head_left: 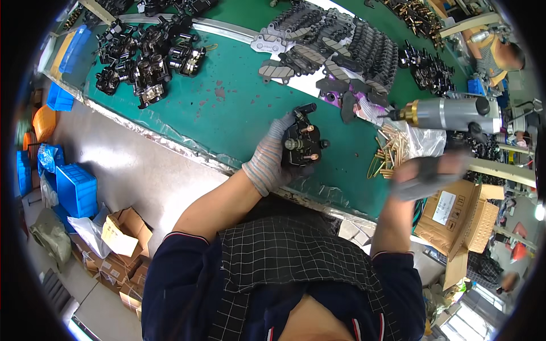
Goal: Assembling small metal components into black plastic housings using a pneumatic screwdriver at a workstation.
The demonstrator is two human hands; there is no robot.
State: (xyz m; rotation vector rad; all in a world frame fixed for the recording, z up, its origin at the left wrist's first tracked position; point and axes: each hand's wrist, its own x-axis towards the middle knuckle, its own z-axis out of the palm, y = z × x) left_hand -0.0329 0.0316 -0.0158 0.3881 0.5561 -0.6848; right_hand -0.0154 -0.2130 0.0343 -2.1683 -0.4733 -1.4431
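Observation:
My left hand [268,159], in a grey striped glove, grips a black brake caliper [297,149] just above the near edge of the green worktable [227,122]. Two copper-coloured pins stick out of the caliper's upper side. To the right, my gloved right hand [427,175] is smeared by motion, so its fingers cannot be made out. It is close to a loose pile of brass-coloured pins [390,149] and a clear plastic bag [425,141]. Above it hangs a silver power screwdriver [449,115] with a brass-coloured nose, pointing left.
Many brake pads [364,51] lie in rows and loose at the far middle. Black calipers are heaped at far left [151,68] and far right [429,71]. An open cardboard box [455,219] stands by my right arm. Blue crates [77,190] sit on the left floor.

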